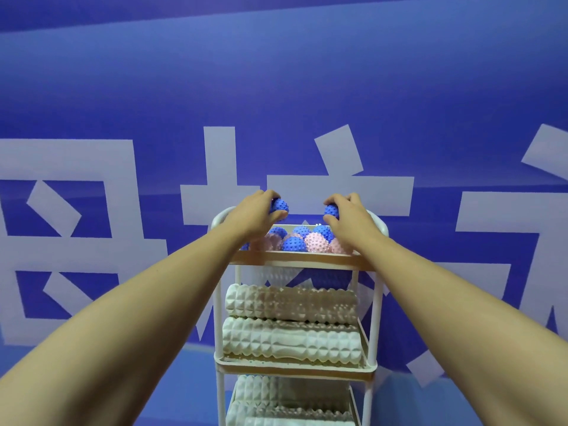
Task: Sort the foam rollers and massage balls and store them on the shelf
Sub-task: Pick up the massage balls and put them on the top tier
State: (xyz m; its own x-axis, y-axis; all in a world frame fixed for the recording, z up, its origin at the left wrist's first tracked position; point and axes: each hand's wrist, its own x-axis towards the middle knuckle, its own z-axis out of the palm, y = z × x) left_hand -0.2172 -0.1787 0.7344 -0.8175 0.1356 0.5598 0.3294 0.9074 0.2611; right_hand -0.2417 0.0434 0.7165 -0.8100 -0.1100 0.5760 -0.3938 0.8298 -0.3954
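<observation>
A white tiered shelf cart (220,305) stands in front of me. Its top tray holds several spiky blue massage balls (294,243) and pink massage balls (316,241). My left hand (256,215) grips a blue spiky ball (279,206) above the tray's left side. Over the right side, my right hand (350,219) grips another blue spiky ball (331,210). On the middle tier lie two cream ridged foam rollers (292,339), one stacked on the other. More cream rollers (289,404) fill the tier below.
A blue wall (276,87) with large pale characters rises right behind the cart. Blue floor (196,379) shows on both sides of it. A curved white handle rail (379,222) rims the top tray.
</observation>
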